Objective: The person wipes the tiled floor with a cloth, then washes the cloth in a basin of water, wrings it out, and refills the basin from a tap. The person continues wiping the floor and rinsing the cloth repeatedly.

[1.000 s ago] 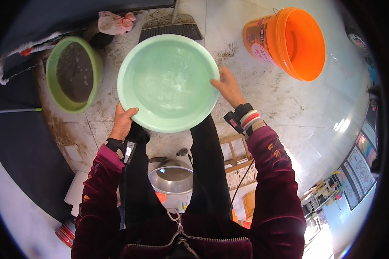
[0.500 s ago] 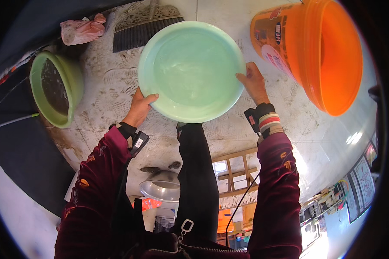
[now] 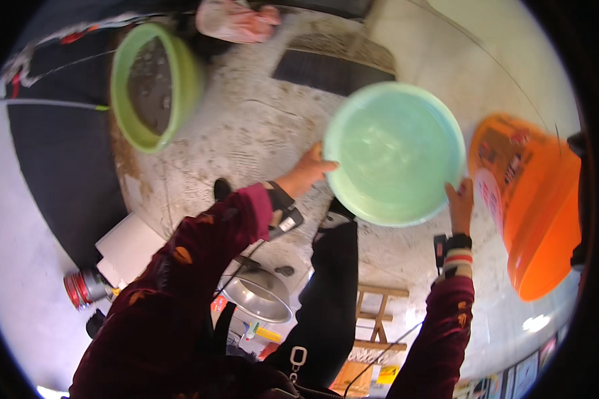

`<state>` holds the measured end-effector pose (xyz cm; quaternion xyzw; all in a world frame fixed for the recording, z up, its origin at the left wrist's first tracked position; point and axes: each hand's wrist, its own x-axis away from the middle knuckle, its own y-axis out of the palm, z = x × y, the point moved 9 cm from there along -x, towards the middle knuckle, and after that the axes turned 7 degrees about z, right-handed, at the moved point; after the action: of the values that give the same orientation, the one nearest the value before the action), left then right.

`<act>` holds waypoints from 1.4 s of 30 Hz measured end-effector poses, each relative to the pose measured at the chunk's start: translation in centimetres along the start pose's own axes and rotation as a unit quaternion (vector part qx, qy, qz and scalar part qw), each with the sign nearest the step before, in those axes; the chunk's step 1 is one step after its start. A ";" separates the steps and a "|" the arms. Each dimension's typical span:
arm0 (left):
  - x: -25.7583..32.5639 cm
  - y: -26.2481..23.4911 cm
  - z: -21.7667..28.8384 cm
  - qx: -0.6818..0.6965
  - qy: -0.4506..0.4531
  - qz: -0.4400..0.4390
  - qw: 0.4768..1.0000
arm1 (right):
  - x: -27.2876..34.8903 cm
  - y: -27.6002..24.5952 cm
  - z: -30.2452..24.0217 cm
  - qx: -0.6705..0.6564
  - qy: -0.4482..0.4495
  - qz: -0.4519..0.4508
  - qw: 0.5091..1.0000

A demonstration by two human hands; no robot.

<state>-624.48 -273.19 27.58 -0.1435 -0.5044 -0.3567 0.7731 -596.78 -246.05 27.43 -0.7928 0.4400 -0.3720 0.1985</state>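
Note:
I hold a wide pale green plastic basin with water in it above a wet concrete floor. My left hand grips its left rim and my right hand grips its lower right rim. Both arms wear dark red velvet sleeves with wrist straps. An orange bucket stands just to the right of the basin, almost touching my right hand.
A lime green basin with dark dirty contents sits at the upper left. A pink cloth and a dark brush or mat lie at the top. A metal bowl, a wooden frame and a small red-capped container are near my legs.
The pale green basin has swung to the right with both hands on it, nearing the orange bucket. The view has turned, so the lime basin is now farther left.

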 end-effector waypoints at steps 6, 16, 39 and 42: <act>6.7 -8.1 0.0 -0.007 -0.058 0.043 0.997 | 2.4 -2.4 -11.3 0.139 -0.120 0.207 0.961; 19.6 -24.0 1.8 0.141 -0.039 0.070 0.987 | 9.6 22.4 -46.7 -0.055 -0.264 -0.127 0.955; 40.4 -49.0 -2.1 0.360 0.043 0.181 0.914 | 26.7 41.7 -106.1 0.285 -0.731 -0.144 0.603; 40.5 -49.8 -4.1 0.376 0.037 0.192 0.906 | 26.0 43.2 -105.6 0.270 -0.750 -0.127 0.591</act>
<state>-646.84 -327.12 54.57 0.0770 -0.5351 0.0104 0.8412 -692.57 -289.75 78.53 -0.7499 -0.0899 0.2305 0.6136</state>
